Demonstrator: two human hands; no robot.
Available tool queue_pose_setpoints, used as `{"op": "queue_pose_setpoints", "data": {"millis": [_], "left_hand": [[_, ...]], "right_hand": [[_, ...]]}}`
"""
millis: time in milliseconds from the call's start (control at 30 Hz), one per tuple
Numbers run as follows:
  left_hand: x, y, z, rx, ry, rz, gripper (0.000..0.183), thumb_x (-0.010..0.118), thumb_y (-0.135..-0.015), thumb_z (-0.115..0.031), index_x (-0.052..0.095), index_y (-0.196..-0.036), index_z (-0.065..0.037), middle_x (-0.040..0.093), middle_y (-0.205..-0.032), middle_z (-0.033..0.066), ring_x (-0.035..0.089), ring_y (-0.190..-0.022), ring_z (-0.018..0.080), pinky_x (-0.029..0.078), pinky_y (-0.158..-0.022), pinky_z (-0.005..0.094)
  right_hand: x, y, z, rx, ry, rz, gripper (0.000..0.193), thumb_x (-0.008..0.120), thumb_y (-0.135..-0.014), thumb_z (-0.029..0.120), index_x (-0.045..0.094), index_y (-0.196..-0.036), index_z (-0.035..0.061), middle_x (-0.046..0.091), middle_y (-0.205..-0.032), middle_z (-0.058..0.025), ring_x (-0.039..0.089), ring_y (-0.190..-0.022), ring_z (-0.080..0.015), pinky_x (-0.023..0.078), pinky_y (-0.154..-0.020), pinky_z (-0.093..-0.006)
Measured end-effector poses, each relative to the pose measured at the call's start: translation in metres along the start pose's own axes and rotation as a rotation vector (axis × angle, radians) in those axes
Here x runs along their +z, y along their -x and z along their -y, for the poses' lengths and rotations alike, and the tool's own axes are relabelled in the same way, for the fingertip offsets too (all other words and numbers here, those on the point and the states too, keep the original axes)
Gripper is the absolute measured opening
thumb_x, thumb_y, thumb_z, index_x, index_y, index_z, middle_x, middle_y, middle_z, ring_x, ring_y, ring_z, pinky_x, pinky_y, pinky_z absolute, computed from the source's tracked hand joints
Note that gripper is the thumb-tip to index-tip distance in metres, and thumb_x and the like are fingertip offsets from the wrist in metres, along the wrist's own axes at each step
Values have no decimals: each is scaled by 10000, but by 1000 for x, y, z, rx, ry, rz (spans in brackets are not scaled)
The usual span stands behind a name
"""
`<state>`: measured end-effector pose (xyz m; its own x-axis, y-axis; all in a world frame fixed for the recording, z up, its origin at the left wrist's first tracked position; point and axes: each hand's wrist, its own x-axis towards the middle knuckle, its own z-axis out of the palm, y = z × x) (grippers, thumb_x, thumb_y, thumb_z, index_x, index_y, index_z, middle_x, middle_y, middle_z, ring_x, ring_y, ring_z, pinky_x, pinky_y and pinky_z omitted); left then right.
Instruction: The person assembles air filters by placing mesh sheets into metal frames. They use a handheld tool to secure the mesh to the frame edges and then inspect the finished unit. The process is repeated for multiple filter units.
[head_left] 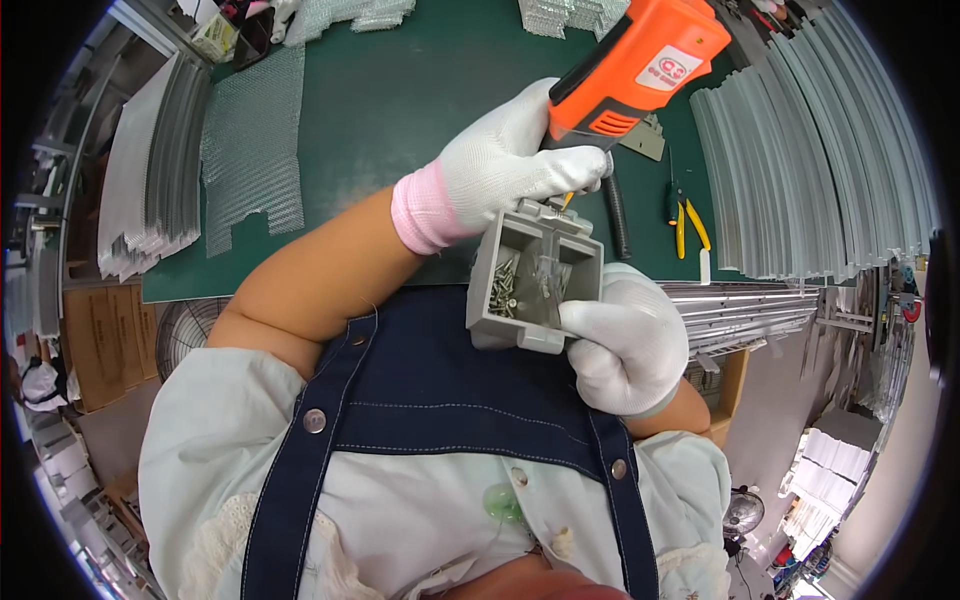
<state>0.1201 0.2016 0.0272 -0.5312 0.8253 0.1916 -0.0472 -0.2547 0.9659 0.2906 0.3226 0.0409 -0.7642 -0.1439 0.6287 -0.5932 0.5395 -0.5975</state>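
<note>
Over the right part of the green counter (380, 130), the orange power tool (625, 60) is raised in the left hand (510, 165), whose fingers are clamped around it; it should be kept steady so that the box below is not knocked. At the counter's near edge, the near right corner of the grey two-compartment box (500, 328) is gripped by the closed right hand (632, 345); it is best held level, so that the loose screws (503, 290) in the left compartment are not spilled.

Green tabletop (400, 100): translucent sheets (252, 150) left; yellow-handled pliers (681, 230) right; grey stack (800, 170) farther right.
</note>
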Motion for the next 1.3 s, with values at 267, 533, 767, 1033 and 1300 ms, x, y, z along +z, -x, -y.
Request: {"op": "queue_pose_setpoints", "data": {"millis": [267,533,767,1033,1300], "left_hand": [[-3,10,-2,22,-38,-14,387,624,-927,-269,490,-1222,-58,614,-1018,51,574,-866,99,466,-726,239],[-8,2,8,49,64,40,497,646,-924,-267,452,-1309,-19,605,-1068,76,590,-955,163,496,-841,313],[-12,9,-3,-78,-28,45,492,627,-909,-220,441,-1318,-18,599,-1062,69,592,-925,144,504,-833,320],[-18,-19,10,33,-183,60,459,631,-936,-250,454,-1292,-21,613,-1044,72,597,-918,129,502,-801,287],[-25,-37,17,-5,-61,24,467,628,-934,-245,461,-1305,-17,608,-1017,71,597,-908,140,509,-847,317]], "right_hand": [[2,4,-6,8,22,-30,237,689,-816,40,667,-1051,30,570,-684,-73,533,-554,-290,410,-515,-403],[5,-2,-6,38,-67,99,233,692,-794,36,667,-1026,39,578,-688,-97,550,-566,-315,414,-516,-414],[10,6,-1,71,66,-6,191,707,-752,74,673,-938,48,585,-664,-90,543,-531,-315,413,-519,-425],[2,1,-7,184,36,9,90,660,-851,69,660,-934,35,590,-685,-98,557,-551,-303,427,-510,-400],[6,-6,-3,401,-7,-92,98,643,-865,59,674,-947,15,637,-734,-119,614,-608,-297,489,-593,-392]]}}
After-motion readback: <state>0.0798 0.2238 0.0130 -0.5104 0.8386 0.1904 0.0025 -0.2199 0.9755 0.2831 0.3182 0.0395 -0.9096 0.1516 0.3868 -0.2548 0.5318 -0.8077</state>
